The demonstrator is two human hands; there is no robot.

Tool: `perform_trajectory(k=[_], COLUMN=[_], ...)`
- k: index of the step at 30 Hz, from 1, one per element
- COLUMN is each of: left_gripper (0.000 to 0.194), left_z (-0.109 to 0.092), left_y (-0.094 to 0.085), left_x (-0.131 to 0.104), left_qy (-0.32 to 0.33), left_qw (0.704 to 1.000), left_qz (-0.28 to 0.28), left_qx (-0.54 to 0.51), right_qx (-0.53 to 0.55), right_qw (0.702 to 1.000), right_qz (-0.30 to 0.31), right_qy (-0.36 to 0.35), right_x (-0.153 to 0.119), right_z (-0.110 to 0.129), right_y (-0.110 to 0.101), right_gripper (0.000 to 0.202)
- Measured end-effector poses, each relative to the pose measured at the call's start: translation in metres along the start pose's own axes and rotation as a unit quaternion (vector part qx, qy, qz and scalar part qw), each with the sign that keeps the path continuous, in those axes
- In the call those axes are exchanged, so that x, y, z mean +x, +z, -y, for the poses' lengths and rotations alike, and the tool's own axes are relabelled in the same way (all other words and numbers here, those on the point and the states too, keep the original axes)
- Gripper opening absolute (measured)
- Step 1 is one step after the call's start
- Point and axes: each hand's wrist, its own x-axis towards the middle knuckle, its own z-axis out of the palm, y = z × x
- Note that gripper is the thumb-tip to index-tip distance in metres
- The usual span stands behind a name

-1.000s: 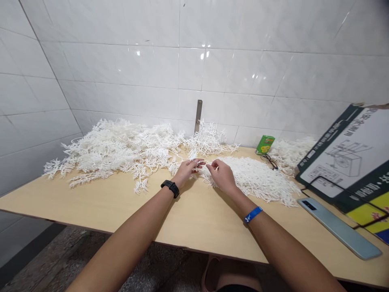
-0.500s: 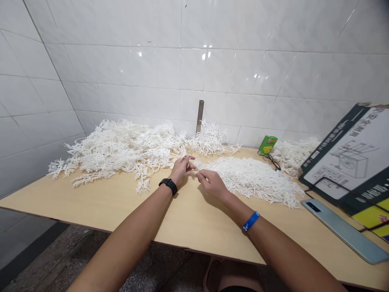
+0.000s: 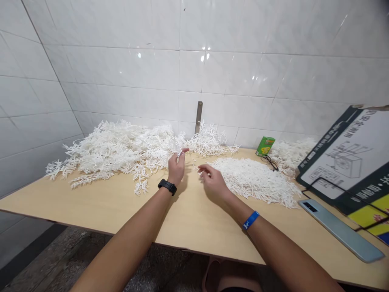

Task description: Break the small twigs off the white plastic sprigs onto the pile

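White branching plastic pieces lie tangled in a large heap [image 3: 118,146] at the left and back of the wooden table [image 3: 194,219]. A flatter pile of white pieces [image 3: 255,180] spreads to the right of the middle. My left hand [image 3: 176,167], with a black watch on its wrist, is closed beside the large heap, with a bit of white showing at its fingertips. My right hand [image 3: 212,180] is at the left edge of the flatter pile, its fingers curled around a small white piece [image 3: 196,167]. The hands are apart.
A green box [image 3: 265,146] and black glasses [image 3: 270,163] sit at the back right, near another white pile [image 3: 293,154]. A large printed box [image 3: 343,158] and a phone [image 3: 340,231] are at the right. A metal strip [image 3: 198,117] stands against the tiled wall.
My hands have moved apart: the left has shifted slightly left and its fingers have drawn together. The right has stayed near the flatter pile, its fingers a little looser.
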Motion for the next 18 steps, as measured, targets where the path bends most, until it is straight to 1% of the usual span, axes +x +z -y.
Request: perform_trajectory(k=[2, 3, 4, 5, 7, 10, 12, 14, 15, 16, 18], left_gripper=[0.033, 0.033, 0.033, 0.033, 0.032, 0.032, 0.033, 0.033, 0.033, 0.032, 0.031], left_z=[-0.002, -0.003, -0.003, -0.004, -0.006, -0.007, -0.004, 0.004, 0.009, 0.014, 0.024], left_y=[-0.002, -0.002, -0.002, -0.002, 0.0, 0.001, -0.001, -0.004, -0.007, -0.009, -0.012], left_x=[0.0, -0.001, -0.002, -0.003, -0.005, -0.006, -0.004, -0.002, 0.0, 0.001, 0.004], left_qy=[0.032, 0.042, 0.047, 0.047, 0.039, 0.041, 0.053, 0.066, 0.073, 0.079, 0.086], left_qw=[0.999, 0.998, 0.998, 0.998, 0.998, 0.997, 0.995, 0.99, 0.986, 0.981, 0.971], left_qz=[-0.015, -0.016, -0.012, -0.005, 0.005, -0.005, -0.025, -0.038, -0.04, -0.04, -0.04], left_qx=[0.03, 0.04, 0.045, 0.048, 0.055, 0.069, 0.078, 0.114, 0.143, 0.174, 0.22], right_qx=[0.114, 0.146, 0.157, 0.149, 0.105, 0.048, 0.013, -0.05, -0.095, -0.145, -0.248], right_qw=[0.986, 0.976, 0.972, 0.974, 0.986, 0.995, 0.999, 0.998, 0.993, 0.984, 0.952], right_qz=[0.112, 0.147, 0.16, 0.152, 0.104, 0.046, 0.027, 0.011, 0.014, 0.029, 0.084], right_qy=[0.045, 0.059, 0.067, 0.072, 0.083, 0.078, 0.038, -0.027, -0.064, -0.102, -0.159], right_x=[-0.002, -0.002, 0.0, 0.002, 0.008, 0.01, 0.005, -0.001, -0.004, -0.005, 0.0], right_z=[-0.003, -0.006, -0.011, -0.016, -0.026, -0.032, -0.028, -0.018, -0.013, -0.007, 0.004], right_y=[0.014, 0.019, 0.022, 0.023, 0.021, 0.014, 0.012, 0.012, 0.014, 0.017, 0.025], right_gripper=[0.035, 0.038, 0.042, 0.046, 0.052, 0.054, 0.05, 0.046, 0.044, 0.044, 0.047])
